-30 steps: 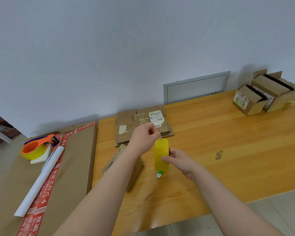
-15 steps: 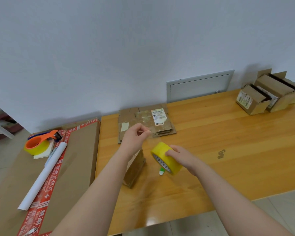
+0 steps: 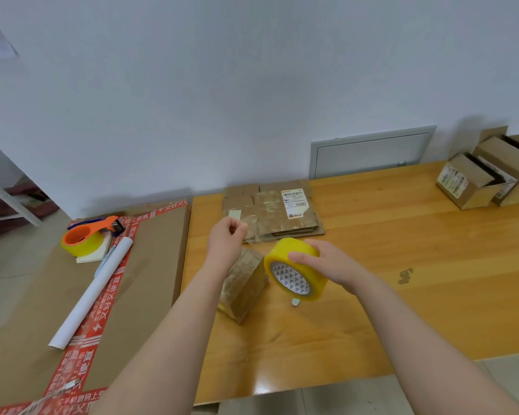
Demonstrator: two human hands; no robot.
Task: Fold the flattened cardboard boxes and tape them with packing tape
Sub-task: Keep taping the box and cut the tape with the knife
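A folded box (image 3: 246,283) is standing on the surface (image 3: 402,310). Beside it the right hand (image 3: 327,265) is gripping the tape roll (image 3: 292,277) aloft. The left hand (image 3: 225,244) is pinching its fingertips together, on what I cannot tell. Flattened boxes (image 3: 270,211) are lying beyond.

Table (image 3: 402,310), flattened boxes (image 3: 282,217), taped box (image 3: 246,283), perhaps marker (image 3: 295,302)

1. Red tape (image 3: 108,298) on the carton (image 3: 150,265) carries white Chinese print, "又好又便宜", repeated along the strips. The bottom strip reads "手机数码上".
2. The shipping label (image 3: 294,202) on the flat boxes (image 3: 267,220) has barcodes and fine print too small to read.
3. The side label (image 3: 452,180) on the right box (image 3: 477,196) is unreadable.
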